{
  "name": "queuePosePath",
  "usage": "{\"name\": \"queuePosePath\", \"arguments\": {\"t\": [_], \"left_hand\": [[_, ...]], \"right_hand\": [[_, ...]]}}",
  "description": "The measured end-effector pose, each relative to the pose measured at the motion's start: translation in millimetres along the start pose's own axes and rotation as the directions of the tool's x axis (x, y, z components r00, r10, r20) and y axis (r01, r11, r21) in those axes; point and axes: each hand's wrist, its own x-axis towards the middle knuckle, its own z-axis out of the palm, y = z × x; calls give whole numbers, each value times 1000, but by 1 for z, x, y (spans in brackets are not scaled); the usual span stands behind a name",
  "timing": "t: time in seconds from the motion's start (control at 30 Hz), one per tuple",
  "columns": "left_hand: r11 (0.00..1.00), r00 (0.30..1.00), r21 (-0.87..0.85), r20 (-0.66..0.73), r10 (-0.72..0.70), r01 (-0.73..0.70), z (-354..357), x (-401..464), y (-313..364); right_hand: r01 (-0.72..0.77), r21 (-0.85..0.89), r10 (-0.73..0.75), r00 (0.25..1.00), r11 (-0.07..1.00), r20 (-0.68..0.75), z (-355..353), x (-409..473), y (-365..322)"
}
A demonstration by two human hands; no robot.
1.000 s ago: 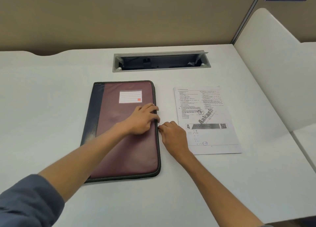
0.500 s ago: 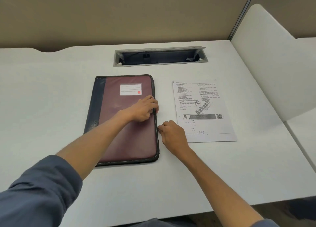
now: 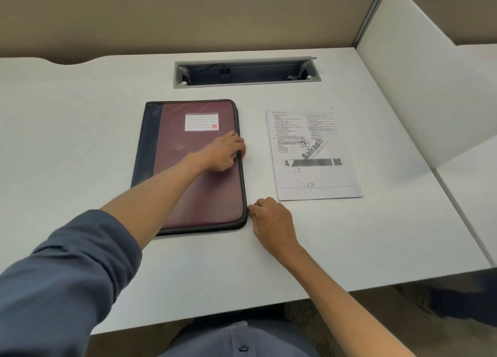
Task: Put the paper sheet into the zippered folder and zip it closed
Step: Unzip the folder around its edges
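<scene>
Here the zippered folder [image 3: 188,168], maroon with a dark blue spine strip, is lying flat and closed on the white desk [image 3: 80,141], its long side running from twelve to six o'clock. The left hand [image 3: 223,153] is resting on the cover at the folder's three o'clock edge, its fingers curling over that edge and gripping it about midway along. The right hand [image 3: 271,219] is sitting on the desk at the folder's four o'clock corner, its fingertips drawn together and touching the zipper track there; they seem to be pinching something small, though whether it is the zipper pull I cannot tell. The paper sheet [image 3: 312,152], printed with text, a diagonal watermark and a QR code, is lying flat on the desk at three o'clock from the folder, apart from it and untouched by either hand. A white label [image 3: 201,122] is showing on the cover toward twelve o'clock, and a grey cable slot [image 3: 247,73] is sitting in the desk beyond the folder at twelve o'clock.
</scene>
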Motion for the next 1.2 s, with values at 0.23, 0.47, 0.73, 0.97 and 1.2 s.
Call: {"name": "queuePosePath", "arguments": {"t": [0.23, 0.47, 0.73, 0.97, 1.2], "left_hand": [[976, 996, 220, 89, -32, 12, 1, -17, 39], [975, 944, 109, 290, 155, -194, 11, -61, 62], [990, 954, -17, 267, 140, -141, 7, -62, 66], [996, 946, -39, 312, 83, -75, 1, -62, 71], [996, 955, -59, 287, 74, -60, 3, -64, 72]], "right_hand": [[-116, 19, 117, 993, 993, -18, 4, -20, -14], [-138, 39, 139, 989, 990, -39, 6, -22, -17], [-152, 106, 161, 984, 983, -76, 8, -47, -44], [-151, 168, 165, 984, 974, -69, 13, -52, -78], [-92, 212, 113, 990, 973, -90, 23, -43, -112]]}}
